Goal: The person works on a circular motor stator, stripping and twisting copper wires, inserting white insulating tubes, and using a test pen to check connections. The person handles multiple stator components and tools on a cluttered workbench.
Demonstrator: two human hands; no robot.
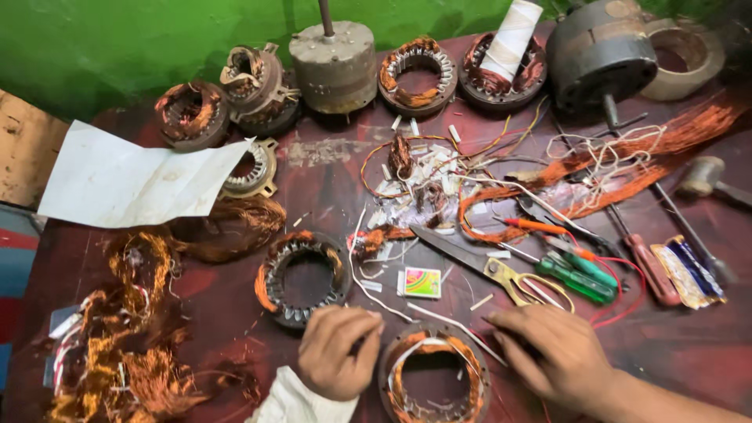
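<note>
Left hand (338,350), fingers curled in a loose fist, knuckles up, pressed to the left rim of a round motor stator (435,374) w/ copper windings. Can't tell if the fingers pinch a wire or just brace the rim; a thin white sleeve strip (384,301) runs up from near the fingertips. Right hand (553,351) lies flat, palm down, fingers spread toward the stator's right side, holding nothing visible, prob. steadying on the bench (689,345). The stator sits at the near bench edge, between both hands, opening facing up so the slots are reachable from above.

Just beyond: a second stator (301,278), part-wound, lies flat left of centre. A small colourful card packet (421,283) sits beside it. Yellow-handled scissors (482,266) and green-handled screwdrivers (576,274) lie w/in reach of the right hand, handles toward the person. A red-handled screwdriver (650,270) lies further right.

Left side: heaps of stripped copper wire (129,345), pushed clear. White paper sheet (129,184) above them. Back row against the green wall (117,39): more stators and motor housings (601,51), parked out of the way.
</note>
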